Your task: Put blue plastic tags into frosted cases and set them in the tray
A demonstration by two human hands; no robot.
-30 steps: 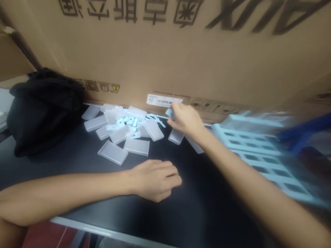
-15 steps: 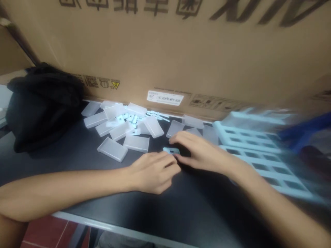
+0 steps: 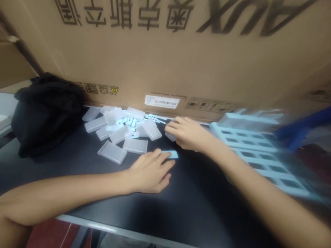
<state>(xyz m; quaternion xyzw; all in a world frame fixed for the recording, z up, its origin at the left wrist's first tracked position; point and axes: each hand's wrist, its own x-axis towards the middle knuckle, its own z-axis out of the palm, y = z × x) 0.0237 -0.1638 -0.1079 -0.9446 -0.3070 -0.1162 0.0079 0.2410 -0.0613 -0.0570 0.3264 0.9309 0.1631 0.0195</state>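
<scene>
My left hand (image 3: 152, 171) rests on the black tabletop with its fingers apart. Its index finger lies across a flat light-blue plastic piece (image 3: 174, 154), whose left end is hidden under the fingers. My right hand (image 3: 190, 133) is farther back, its fingers curled down over a translucent plastic case (image 3: 170, 136). Only the left part of that case shows. To the left, several similar cases (image 3: 136, 145) lie scattered, and small light-blue parts (image 3: 131, 122) are heaped among them. One case (image 3: 112, 152) lies with its hollow side up.
A large cardboard box (image 3: 124, 62) walls off the back of the black table (image 3: 196, 213). A black cloth bag (image 3: 49, 115) sits at the left. Light-blue frames with rows of openings (image 3: 238, 146) stand at the right, blurred. The table's pale front edge (image 3: 103, 225) runs below.
My right hand has left the light-blue piece and moved back onto a translucent case. My left fingers have straightened over the piece. The view has tilted slightly upward.
</scene>
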